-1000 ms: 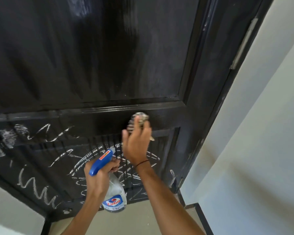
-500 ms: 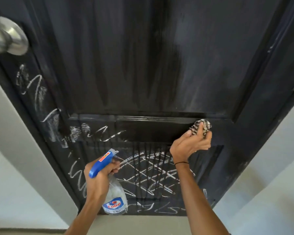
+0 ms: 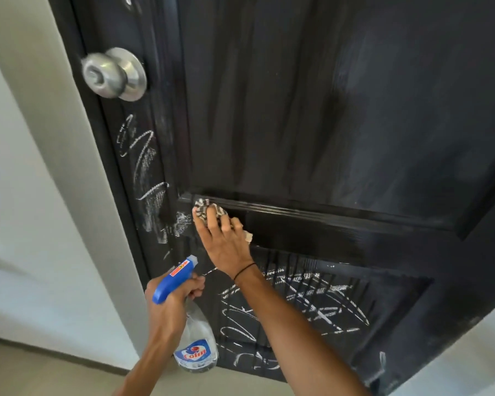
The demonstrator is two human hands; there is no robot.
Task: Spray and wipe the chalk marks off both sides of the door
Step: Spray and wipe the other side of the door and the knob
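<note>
White wall (image 3: 26,195) at far left, pale floor (image 3: 55,372) below. Next, black door (image 3: 340,110), its left edge running down beside the wall. Round silver knob (image 3: 114,72) high on the left stile. Chalk marks (image 3: 143,155) scrawled down that stile below the knob, smeared near the cross rail; more chalk scribbles (image 3: 295,304) across the lower panel, streaked by dark drip lines. Upper panel dark, with faint hazy streaks only.

Near, low and left of centre: left hand (image 3: 172,301) wrapped round the neck of a spray bottle (image 3: 196,347), fingers curled under the blue trigger head (image 3: 175,278), nozzle aimed up toward the door. Clear bottle body hanging below the fist, blue and red label facing the camera, just in front of the door's lower panel.

Right of that: right hand (image 3: 226,241), fingers fairly straight and spread, pressing a striped cloth (image 3: 207,210) flat against the cross rail at its left end, just beside the smeared chalk. Cloth bunched beyond the fingertips, a small corner poking out at the thumb side. Thin black band (image 3: 245,270) round the right wrist.

Far right: pale wall (image 3: 492,338) past the door's edge.
</note>
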